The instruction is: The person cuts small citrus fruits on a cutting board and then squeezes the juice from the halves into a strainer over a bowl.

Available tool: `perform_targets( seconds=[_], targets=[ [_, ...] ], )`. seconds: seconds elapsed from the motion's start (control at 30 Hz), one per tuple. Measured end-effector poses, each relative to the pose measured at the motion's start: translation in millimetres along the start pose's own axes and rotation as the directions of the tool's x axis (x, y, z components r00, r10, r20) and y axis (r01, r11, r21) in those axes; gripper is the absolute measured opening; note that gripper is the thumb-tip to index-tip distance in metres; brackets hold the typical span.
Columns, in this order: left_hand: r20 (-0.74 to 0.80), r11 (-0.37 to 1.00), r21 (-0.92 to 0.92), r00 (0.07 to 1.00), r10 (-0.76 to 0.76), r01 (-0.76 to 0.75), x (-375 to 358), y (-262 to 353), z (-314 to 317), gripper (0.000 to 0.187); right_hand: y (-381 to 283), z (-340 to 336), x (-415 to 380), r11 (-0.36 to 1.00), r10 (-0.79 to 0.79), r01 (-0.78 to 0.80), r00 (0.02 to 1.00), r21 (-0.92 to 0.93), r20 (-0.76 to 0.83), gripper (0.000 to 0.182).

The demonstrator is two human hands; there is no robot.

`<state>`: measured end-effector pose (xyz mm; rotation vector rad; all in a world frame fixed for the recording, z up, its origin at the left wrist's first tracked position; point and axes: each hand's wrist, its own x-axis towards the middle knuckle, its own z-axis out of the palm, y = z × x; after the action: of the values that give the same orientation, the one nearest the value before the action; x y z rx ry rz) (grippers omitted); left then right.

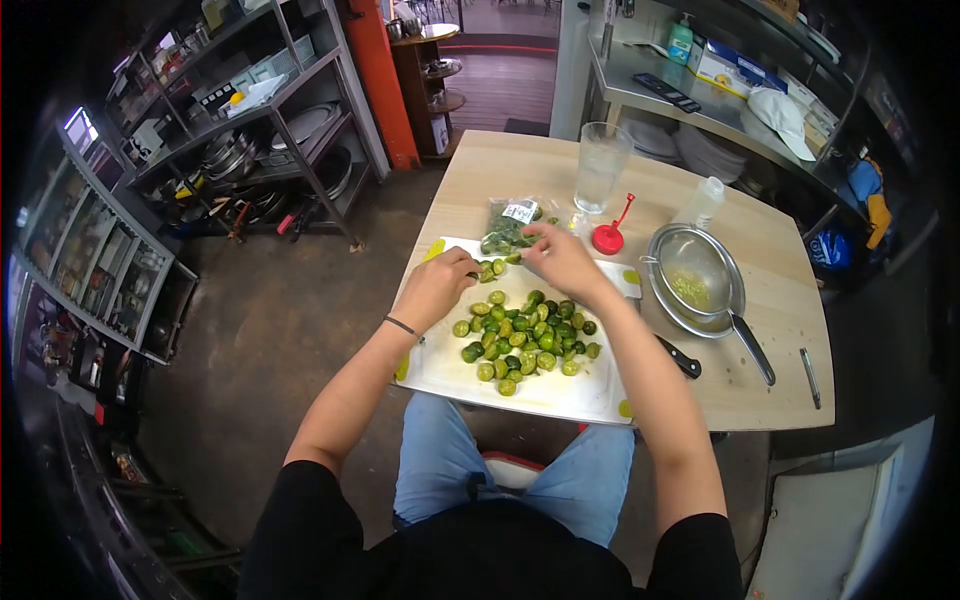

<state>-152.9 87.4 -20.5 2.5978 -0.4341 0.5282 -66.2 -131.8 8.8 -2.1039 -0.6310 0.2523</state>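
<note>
Limes [540,335], small, glossy and dark green outside, paler and wet-looking on their cut faces, lie in a loose heap at the centre of the frame, with a few more pieces above it, by the hands. They rest on a smooth white cutting board [590,398] with yellow-green corners. The left hand [432,287], left of centre, has its fingers bent inward, tips at the upper pieces; whether they grip one I cannot tell. The right hand [565,265], above the heap, has thumb and forefinger narrowed beside a crinkly clear bag [500,238] of green fruit; what they hold is unclear.

Right of centre, a round mesh sieve [715,262] with pale pulp sits over a shiny metal bowl [688,322]. A black knife handle [681,357] lies near the board's right edge. At upper centre stand a tall clear glass [600,178] and a flat red cap [607,238] with a thin spout.

The board's lower edge runs along the table's near edge. Pale wooden table [500,165] shows beyond the bag, and at right around a slim pen [810,378].
</note>
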Motion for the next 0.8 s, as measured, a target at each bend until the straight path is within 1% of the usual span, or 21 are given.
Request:
perform_targets(
  seconds=[0.03,0.07,0.1,0.13,0.17,0.23,0.27,0.3,0.37,0.4,0.47,0.5,0.53,0.57,0.6,0.63,0.67,0.7,0.73,0.77,0.8],
  targets=[
    [-0.02,1.0,0.028,1.0,-0.005,0.006,0.2,0.4,2.1,0.016,6.1,-8.9,-3.3,1.0,0.007,-0.007,1.0,-0.005,-0.003,0.035],
    [-0.019,1.0,0.019,1.0,0.0,0.0,1.6,1.1,3.4,0.016,13.6,-20.1,-7.6,0.971,0.074,-0.078,0.997,0.226,0.023,0.037],
    [-0.069,1.0,0.007,0.998,0.012,-0.011,4.5,4.9,2.2,0.016,18.9,-31.7,-13.4,0.885,0.134,-0.147,0.989,0.443,0.06,0.039],
    [-0.121,1.0,-0.006,0.992,0.026,-0.027,8.9,10.1,1.5,0.017,22.8,-43.0,-19.3,0.879,0.073,-0.122,0.99,0.461,0.122,0.041],
    [-0.12,0.999,-0.018,0.992,0.038,-0.04,14.3,18.3,2.9,0.017,25.9,-49.3,-26.7,0.881,0.084,-0.125,0.99,0.456,0.109,0.041],
    [-0.189,0.982,-0.163,0.98,0.058,-0.09,26.8,42.2,7.5,0.019,13.0,-60.1,-51.7,0.785,0.125,-0.204,0.977,0.585,0.173,0.039],
    [-0.172,0.963,-0.244,0.982,0.078,-0.119,33.0,52.8,14.2,0.025,16.1,-62.8,-58.6,0.77,0.131,-0.214,0.975,0.601,0.179,0.039],
    [-0.171,0.959,-0.252,0.981,0.087,-0.129,40.4,67.9,18.5,0.025,18.4,-65.1,-64.4,0.771,0.14,-0.213,0.976,0.6,0.168,0.039],
    [-0.164,0.911,-0.286,0.952,0.258,-0.296,53.9,102.0,23.4,0.034,22.5,-67.9,-75.8,0.711,0.114,-0.184,0.983,0.678,0.147,0.041],
    [-0.161,0.907,-0.293,0.95,0.266,-0.303,60.0,114.3,28.3,0.034,21.9,-70.1,-81.8,0.676,0.091,-0.174,0.984,0.716,0.154,0.043],
    [-0.103,0.904,-0.217,0.93,0.353,-0.367,74.2,134.4,37.1,0.04,18.2,-78.2,-94.7,0.68,0.101,-0.159,0.987,0.716,0.123,0.045],
    [-0.1,0.898,-0.224,0.926,0.365,-0.378,80.6,142.4,40.0,0.04,17.8,-83.6,-100.8,0.686,0.103,-0.144,0.989,0.713,0.101,0.047],
    [-0.05,0.888,-0.252,0.921,0.386,-0.385,86.8,150.1,43.0,0.04,19.5,-89.8,-105.6,0.729,0.158,-0.169,0.984,0.664,0.077,0.054],
    [-0.001,0.877,-0.281,0.914,0.406,-0.39,92.4,157.2,46.9,0.04,23.6,-96.2,-110.6,0.727,0.166,-0.166,0.984,0.666,0.065,0.054],
    [0.037,0.861,-0.346,0.912,0.41,-0.373,97.5,163.1,51.0,0.036,27.8,-103.0,-115.6,0.705,0.164,-0.154,0.985,0.692,0.052,0.052],
    [0.039,0.854,-0.354,0.906,0.421,-0.381,101.4,170.5,55.3,0.036,31.9,-109.5,-120.9,0.682,0.163,-0.142,0.986,0.718,0.04,0.051],
    [0.02,0.851,-0.36,0.909,0.416,-0.381,105.2,178.4,59.1,0.034,35.6,-116.5,-126.4,0.681,0.171,-0.139,0.985,0.719,0.029,0.051],
    [0.0,0.849,-0.366,0.912,0.409,-0.381,109.5,185.7,63.0,0.032,39.1,-124.1,-131.6,0.616,0.186,-0.133,0.982,0.777,0.022,0.045],
    [-0.066,0.839,-0.398,0.924,0.378,-0.371,114.8,190.4,69.4,0.032,42.7,-131.4,-136.1,0.545,0.199,-0.125,0.98,0.829,0.017,0.04],
    [-0.064,0.834,-0.403,0.921,0.385,-0.377,120.9,194.8,73.6,0.032,49.5,-139.5,-139.0,0.545,0.205,-0.122,0.979,0.83,0.01,0.04],
    [-0.157,0.821,-0.375,0.902,0.402,-0.431,127.7,199.1,77.3,0.029,57.7,-147.9,-141.0,0.498,0.176,-0.129,0.983,0.858,0.046,0.036]
  ],
)
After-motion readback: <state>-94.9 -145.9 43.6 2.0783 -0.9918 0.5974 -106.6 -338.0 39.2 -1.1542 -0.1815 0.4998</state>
